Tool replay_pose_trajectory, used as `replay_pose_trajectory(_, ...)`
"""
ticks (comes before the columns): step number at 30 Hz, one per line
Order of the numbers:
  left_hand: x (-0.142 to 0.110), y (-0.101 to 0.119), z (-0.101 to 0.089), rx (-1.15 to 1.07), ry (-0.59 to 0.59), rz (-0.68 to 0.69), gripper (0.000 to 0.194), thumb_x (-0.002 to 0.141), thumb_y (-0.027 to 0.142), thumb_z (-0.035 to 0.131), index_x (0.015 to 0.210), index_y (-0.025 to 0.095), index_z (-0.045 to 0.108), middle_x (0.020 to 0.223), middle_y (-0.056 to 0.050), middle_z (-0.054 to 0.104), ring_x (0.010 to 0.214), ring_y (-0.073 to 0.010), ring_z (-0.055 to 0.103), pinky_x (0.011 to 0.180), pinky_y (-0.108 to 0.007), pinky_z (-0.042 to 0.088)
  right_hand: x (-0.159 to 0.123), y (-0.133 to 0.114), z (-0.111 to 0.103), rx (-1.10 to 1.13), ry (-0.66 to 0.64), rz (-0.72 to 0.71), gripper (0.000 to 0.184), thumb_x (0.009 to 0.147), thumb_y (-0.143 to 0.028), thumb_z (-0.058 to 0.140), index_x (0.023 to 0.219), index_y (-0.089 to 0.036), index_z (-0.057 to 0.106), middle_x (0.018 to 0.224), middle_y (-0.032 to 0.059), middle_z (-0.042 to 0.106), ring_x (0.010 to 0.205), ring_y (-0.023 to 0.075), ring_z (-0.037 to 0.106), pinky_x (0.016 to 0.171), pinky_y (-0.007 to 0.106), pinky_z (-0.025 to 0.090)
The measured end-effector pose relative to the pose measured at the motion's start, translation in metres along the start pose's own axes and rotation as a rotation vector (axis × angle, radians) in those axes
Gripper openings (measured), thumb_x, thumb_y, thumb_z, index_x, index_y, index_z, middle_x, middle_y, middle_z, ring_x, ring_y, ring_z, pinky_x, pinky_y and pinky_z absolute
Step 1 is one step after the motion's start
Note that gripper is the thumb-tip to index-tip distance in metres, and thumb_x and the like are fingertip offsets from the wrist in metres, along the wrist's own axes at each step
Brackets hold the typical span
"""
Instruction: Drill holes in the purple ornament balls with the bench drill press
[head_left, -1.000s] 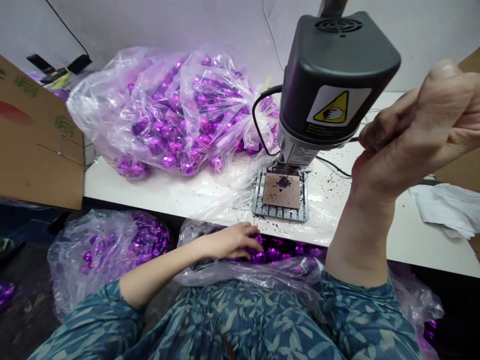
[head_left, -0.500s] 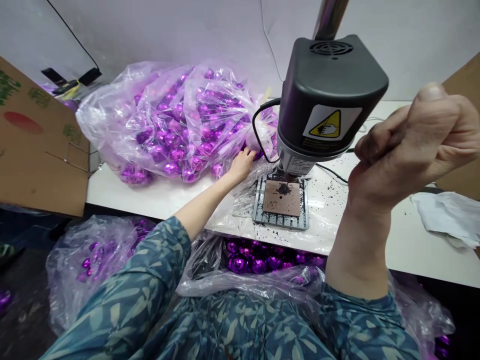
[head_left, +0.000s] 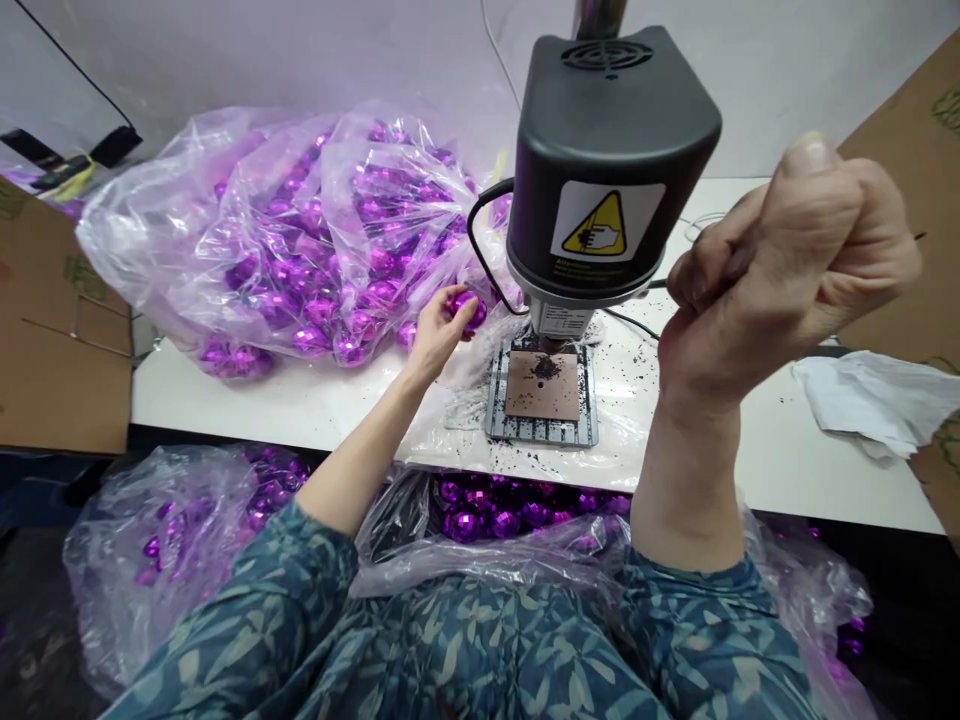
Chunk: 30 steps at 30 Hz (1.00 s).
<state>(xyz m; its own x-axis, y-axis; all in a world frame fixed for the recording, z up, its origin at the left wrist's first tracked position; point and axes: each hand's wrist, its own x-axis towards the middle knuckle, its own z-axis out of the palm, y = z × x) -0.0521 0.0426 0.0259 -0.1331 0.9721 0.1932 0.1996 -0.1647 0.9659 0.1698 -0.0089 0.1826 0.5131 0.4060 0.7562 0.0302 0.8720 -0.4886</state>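
Observation:
My left hand [head_left: 435, 335] is closed around a shiny purple faceted ball [head_left: 470, 312], held just in front of the mouth of a big clear bag [head_left: 292, 240] full of such balls. My right hand [head_left: 787, 275] makes a fist at the right side of a black bench drill press [head_left: 611, 160], gripping its handle, which the fingers mostly hide. Under the drill head, a brown square board [head_left: 555, 398] with a small dark hole lies on the slotted metal base [head_left: 499, 420]. Dark shavings cover the board and the surface around it.
An open plastic-lined container of purple balls [head_left: 502, 515] sits below the white table's [head_left: 832, 490] front edge. Another bag [head_left: 172, 540] hangs low at the left. Cardboard boxes [head_left: 67, 360] flank the table, and a white cloth [head_left: 874, 400] lies at right.
My left hand has drawn back from the bag's mouth toward me, bringing out a purple ball. The right hand keeps its fist by the drill press. The view has shifted a little right.

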Motion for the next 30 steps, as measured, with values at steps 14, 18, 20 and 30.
replay_pose_trajectory(14,-0.078,-0.005,0.043,-0.589,-0.287,-0.384,0.043,0.083,0.046,0.078,0.112,0.02,0.062,0.114,-0.009,0.075,0.104,-0.0217,0.074,0.093,-0.042,0.061,-0.001,0.001,-0.001,0.023,-0.012,0.004,0.039,0.093,-0.017,0.051,0.058,-0.02,0.033,0.041,-0.0107,0.032,0.035,-0.0001,0.031,0.04,0.018,0.02)
replay_pose_trajectory(18,-0.079,-0.01,0.046,-0.563,-0.25,-0.368,0.052,0.074,0.051,0.086,0.106,0.02,0.059,0.105,-0.006,0.076,0.092,-0.0187,0.074,0.087,-0.038,0.062,0.0,0.004,0.0,0.039,-0.003,-0.029,0.049,0.091,-0.038,0.063,0.056,-0.02,0.033,0.04,-0.0103,0.031,0.034,0.0004,0.028,0.039,0.021,0.017)
replay_pose_trajectory(20,-0.08,-0.014,0.048,-0.485,-0.235,-0.285,0.056,0.073,0.053,0.087,0.108,0.02,0.059,0.103,-0.006,0.076,0.092,-0.0183,0.074,0.087,-0.036,0.06,0.001,0.005,0.0,0.018,0.002,-0.051,0.055,0.086,-0.054,0.064,0.055,-0.021,0.032,0.039,-0.01,0.03,0.033,0.001,0.026,0.038,0.023,0.016)
replay_pose_trajectory(30,-0.078,-0.018,0.059,-0.14,-0.292,-0.014,0.054,0.075,0.046,0.086,0.116,0.017,0.064,0.107,-0.009,0.074,0.09,-0.0182,0.07,0.084,-0.034,0.057,-0.002,0.006,-0.001,-0.028,-0.013,-0.082,0.056,0.087,-0.061,0.057,0.057,-0.023,0.028,0.043,-0.0075,0.026,0.035,0.0066,0.024,0.042,0.032,0.018)
